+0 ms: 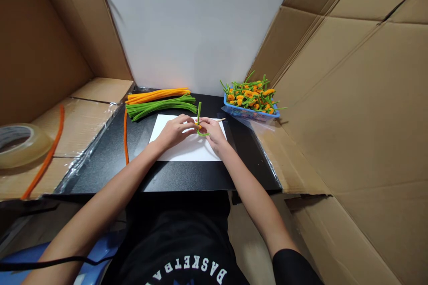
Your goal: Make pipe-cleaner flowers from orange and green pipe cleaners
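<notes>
Through the head camera, far from the table, I see a big cardboard wall (361,98) to the right of the white paper (187,153). The paper lies on a black table (194,177). Past its top right corner is a blue basket (249,112), full of green and orange fuzzy bits. Past its top left are fuzzy green sticks (160,107), with fuzzy orange sticks (157,95) just behind them. Far left of the paper is a fat roll of tape (40,147). Over the paper, the left hand (177,131) and right hand (215,133) meet. Their fingers are bent, the tips nearly closed, pinching a little green and orange piece (199,111) between them. A thin pale stick (221,120) pokes out by the right hand, near the paper's top edge; I can't tell if it's held.
</notes>
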A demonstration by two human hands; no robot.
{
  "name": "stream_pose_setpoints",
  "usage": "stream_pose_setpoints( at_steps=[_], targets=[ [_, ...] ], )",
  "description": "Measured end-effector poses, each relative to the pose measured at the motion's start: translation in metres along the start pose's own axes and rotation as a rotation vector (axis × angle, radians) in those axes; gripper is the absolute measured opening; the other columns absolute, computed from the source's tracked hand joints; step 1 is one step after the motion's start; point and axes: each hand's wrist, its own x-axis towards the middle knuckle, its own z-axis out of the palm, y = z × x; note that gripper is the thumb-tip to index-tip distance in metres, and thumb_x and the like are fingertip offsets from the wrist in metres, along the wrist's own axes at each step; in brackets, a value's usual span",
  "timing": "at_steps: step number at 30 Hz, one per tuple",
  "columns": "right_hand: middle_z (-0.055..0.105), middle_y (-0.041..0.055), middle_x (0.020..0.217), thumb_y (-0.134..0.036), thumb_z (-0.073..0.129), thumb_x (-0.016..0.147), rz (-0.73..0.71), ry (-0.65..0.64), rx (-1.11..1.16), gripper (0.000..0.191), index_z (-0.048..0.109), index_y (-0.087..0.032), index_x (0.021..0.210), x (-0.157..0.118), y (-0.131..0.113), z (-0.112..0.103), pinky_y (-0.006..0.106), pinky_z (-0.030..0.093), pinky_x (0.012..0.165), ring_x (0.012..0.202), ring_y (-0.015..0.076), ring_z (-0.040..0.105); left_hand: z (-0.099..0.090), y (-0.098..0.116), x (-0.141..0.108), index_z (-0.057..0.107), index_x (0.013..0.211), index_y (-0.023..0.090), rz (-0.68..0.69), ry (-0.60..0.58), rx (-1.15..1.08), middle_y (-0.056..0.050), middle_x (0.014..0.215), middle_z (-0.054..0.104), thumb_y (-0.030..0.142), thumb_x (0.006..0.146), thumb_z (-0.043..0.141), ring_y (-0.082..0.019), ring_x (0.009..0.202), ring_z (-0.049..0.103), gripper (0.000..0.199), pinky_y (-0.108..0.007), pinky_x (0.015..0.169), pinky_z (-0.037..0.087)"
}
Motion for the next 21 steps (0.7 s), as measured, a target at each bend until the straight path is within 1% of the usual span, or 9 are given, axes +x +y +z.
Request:
stream_pose_setpoints(
  at_steps=[2,4,6,8,10,12,15,18,21],
  targets=[
    [0.065,-0.0013,0.071,-0.023,0.072,0.063,-0.030,-0.005,-0.030,0.012,0.066,-0.018,0.073,0.0002,0.0011,-0.0003,0.025,0.045,0.065,0.064,0.0110,0.056,-0.0017,-0.0009,0.0006,0.076,0.093,0.028,-0.005,-0.010,-0.021,-0.006,0.092,0.069,0.039,0.092,0.063,-0.020,0.086,0.061,0.016,-0.031,0.076,0.049],
    [0.066,-0.0013,0.071,-0.025,0.073,0.063,-0.058,-0.004,-0.045,0.014,0.067,-0.018,0.073,0.0001,0.0015,-0.0003,0.024,0.044,0.064,0.065,0.0111,0.056,-0.0020,-0.0008,0.0015,0.076,0.091,0.027,-0.045,-0.010,-0.087,-0.006,0.088,0.067,0.041,0.090,0.064,-0.019,0.082,0.060,0.018,-0.029,0.070,0.048],
    [0.066,-0.0012,0.071,-0.025,0.073,0.062,-0.070,-0.016,-0.038,0.014,0.066,-0.018,0.072,-0.0003,0.0012,0.0002,0.024,0.045,0.065,0.067,0.0117,0.057,-0.0009,-0.0002,0.0025,0.075,0.088,0.025,-0.117,0.001,-0.172,-0.005,0.083,0.067,0.045,0.088,0.066,-0.018,0.077,0.059,0.022,-0.026,0.063,0.047],
    [0.066,-0.0010,0.072,-0.025,0.072,0.064,-0.071,-0.046,-0.024,0.013,0.065,-0.018,0.072,-0.0012,0.0004,0.0013,0.026,0.049,0.069,0.071,0.0133,0.060,0.0013,0.0002,0.0033,0.074,0.083,0.022,-0.204,0.040,-0.246,-0.005,0.079,0.068,0.048,0.085,0.069,-0.017,0.073,0.060,0.027,-0.025,0.058,0.046],
    [0.066,-0.0011,0.073,-0.023,0.070,0.065,-0.060,-0.067,-0.019,0.012,0.064,-0.019,0.075,-0.0022,0.0001,0.0030,0.028,0.052,0.074,0.074,0.0144,0.062,0.0038,0.0000,0.0038,0.072,0.076,0.020,-0.291,0.093,-0.297,-0.004,0.076,0.070,0.049,0.082,0.071,-0.017,0.070,0.062,0.029,-0.025,0.058,0.045],
    [0.066,-0.0019,0.076,-0.020,0.068,0.065,-0.065,-0.077,-0.034,0.015,0.065,-0.019,0.079,-0.0028,0.0004,0.0045,0.030,0.054,0.079,0.076,0.0144,0.063,0.0059,-0.0006,0.0040,0.071,0.072,0.019,-0.360,0.128,-0.327,-0.004,0.075,0.072,0.047,0.079,0.074,-0.017,0.069,0.063,0.029,-0.026,0.059,0.044],
    [0.066,-0.0029,0.078,-0.017,0.069,0.063,-0.109,-0.106,-0.069,0.021,0.065,-0.020,0.083,-0.0029,0.0017,0.0053,0.031,0.055,0.085,0.080,0.0148,0.064,0.0072,-0.0017,0.0043,0.072,0.071,0.019,-0.410,0.155,-0.338,-0.003,0.073,0.073,0.047,0.075,0.077,-0.017,0.067,0.062,0.028,-0.026,0.060,0.045],
    [0.069,-0.0021,0.078,-0.019,0.069,0.064,-0.121,-0.166,-0.103,0.020,0.066,-0.020,0.084,-0.0024,0.0027,0.0035,0.033,0.054,0.090,0.081,0.0156,0.066,0.0059,-0.0015,0.0050,0.072,0.070,0.018,-0.444,0.156,-0.333,-0.003,0.073,0.073,0.049,0.073,0.077,-0.017,0.068,0.061,0.031,-0.026,0.061,0.045],
    [0.072,-0.0008,0.081,-0.021,0.069,0.066,-0.102,-0.227,-0.071,0.022,0.068,-0.019,0.088,-0.0022,0.0027,0.0012,0.035,0.054,0.092,0.080,0.0159,0.068,0.0029,-0.0002,0.0056,0.072,0.070,0.017,-0.495,0.138,-0.316,-0.004,0.074,0.073,0.050,0.073,0.076,-0.017,0.070,0.062,0.033,-0.026,0.063,0.045]
  ],
)
